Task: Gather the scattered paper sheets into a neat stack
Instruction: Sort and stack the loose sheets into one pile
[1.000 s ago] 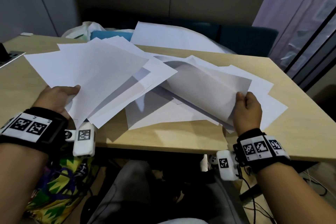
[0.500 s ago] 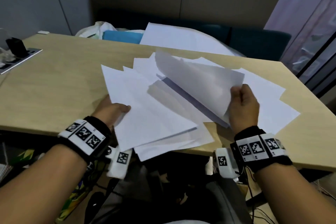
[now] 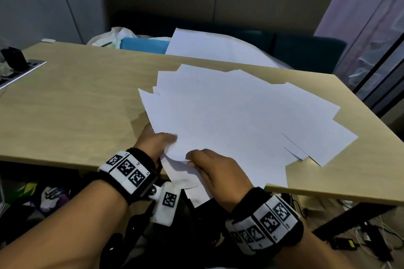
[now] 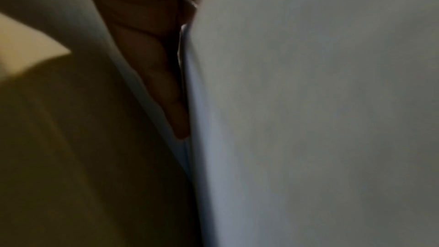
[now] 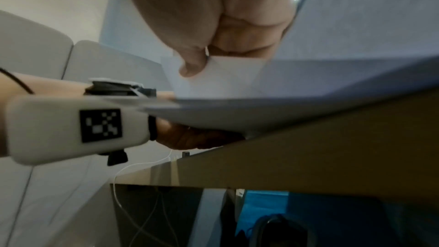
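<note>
Several white paper sheets (image 3: pixel 229 120) lie fanned in one overlapping pile on the right half of the wooden table (image 3: pixel 72 102), their near corners hanging over the front edge. My left hand (image 3: pixel 159 144) grips the pile's near-left corner, thumb on top, fingers (image 4: pixel 166 82) underneath between sheets (image 4: pixel 308 119). My right hand (image 3: pixel 209 170) pinches the near corner of the sheets (image 5: pixel 221 80) just beside it, thumb on top. Both hands almost touch at the table's front edge (image 5: pixel 308 147).
A larger white sheet (image 3: pixel 214 48), a blue box (image 3: pixel 144 45) and a white plastic bag (image 3: pixel 113 36) lie behind the table's far edge. A socket strip with a black object (image 3: pixel 15 61) sits at far left. Cables (image 3: pixel 371 240) lie on the floor.
The left hand slid its sheets rightward onto the others, making one pile. The right hand lowered its lifted sheets and moved left to the pile's near corner, beside the left hand.
</note>
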